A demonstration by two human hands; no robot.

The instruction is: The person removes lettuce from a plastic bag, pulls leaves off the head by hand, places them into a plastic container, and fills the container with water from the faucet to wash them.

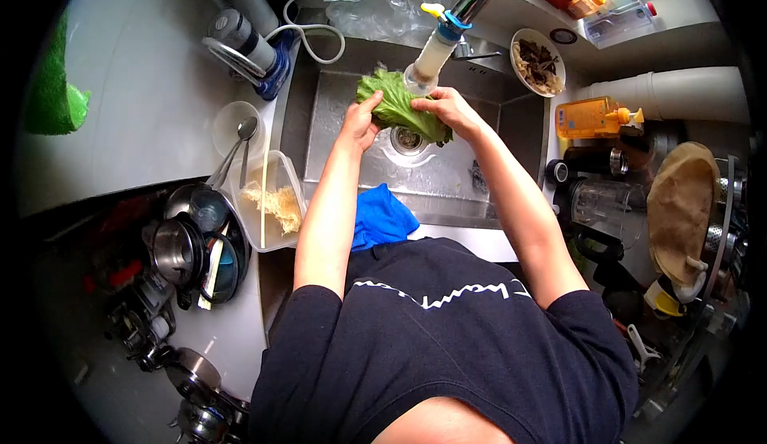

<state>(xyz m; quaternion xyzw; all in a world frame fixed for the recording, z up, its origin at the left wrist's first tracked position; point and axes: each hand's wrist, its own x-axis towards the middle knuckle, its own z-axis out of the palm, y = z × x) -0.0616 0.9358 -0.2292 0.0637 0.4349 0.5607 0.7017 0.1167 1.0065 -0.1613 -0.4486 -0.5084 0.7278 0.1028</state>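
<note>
The left hand (362, 124) pinches a wide, green, crinkly leaf (391, 102) at its two o'clock, above the grey metal sink (435, 182). The leaf slants from ten to four o'clock. The right hand (453, 113), just as near, pinches it at nine.

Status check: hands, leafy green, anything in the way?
Left hand and right hand both gripping leafy green. Held close to faucet nozzle. Blue cloth at sink's near edge, apart from hands.
</note>
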